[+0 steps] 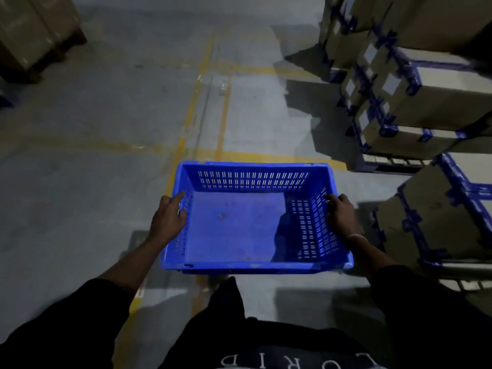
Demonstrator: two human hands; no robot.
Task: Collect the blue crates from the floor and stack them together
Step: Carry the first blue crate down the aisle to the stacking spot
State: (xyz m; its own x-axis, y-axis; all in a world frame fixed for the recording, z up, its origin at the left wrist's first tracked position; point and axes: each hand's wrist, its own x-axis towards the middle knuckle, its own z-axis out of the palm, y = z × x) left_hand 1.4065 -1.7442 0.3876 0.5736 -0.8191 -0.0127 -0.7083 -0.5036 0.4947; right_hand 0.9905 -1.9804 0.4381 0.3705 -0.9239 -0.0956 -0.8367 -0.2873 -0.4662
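Both forearms reach forward, sleeves pushed up. Left hand point(168, 218) at 9 o'clock grips the blue crate point(234, 230) by its left rim, fingers curled over the edge. Right hand point(340, 213) at 3 o'clock grips the right rim likewise. Crate is held level above the floor point(106, 123), empty, centre frame; stacked cartons point(426, 97) at 2 o'clock.

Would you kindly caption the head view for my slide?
Both hands, left hand and right hand, hold an empty blue crate by its sides.
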